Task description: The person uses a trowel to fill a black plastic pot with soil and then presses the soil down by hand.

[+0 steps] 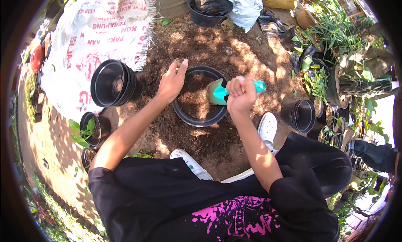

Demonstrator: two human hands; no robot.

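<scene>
Black shirt cloth (146,196) with a pink print fills the near edge. Beyond it, the right hand (242,94) is clamped around the handle of a turquoise trowel (217,92), whose blade dips inside the right part of a round black pot (201,124) holding dark soil (194,96). The left hand (171,82) is at the pot's left rim, fingers pointing away; whether it grips the rim, I cannot tell. Around the pot lies loose soil on the ground (251,59). Farther left, stacked black pots (109,83) stand beside a white sack (75,41) with red print; to the right is another stack of pots (298,115). At the top, a black tub (205,20) adjoins a white bag (244,9).
</scene>
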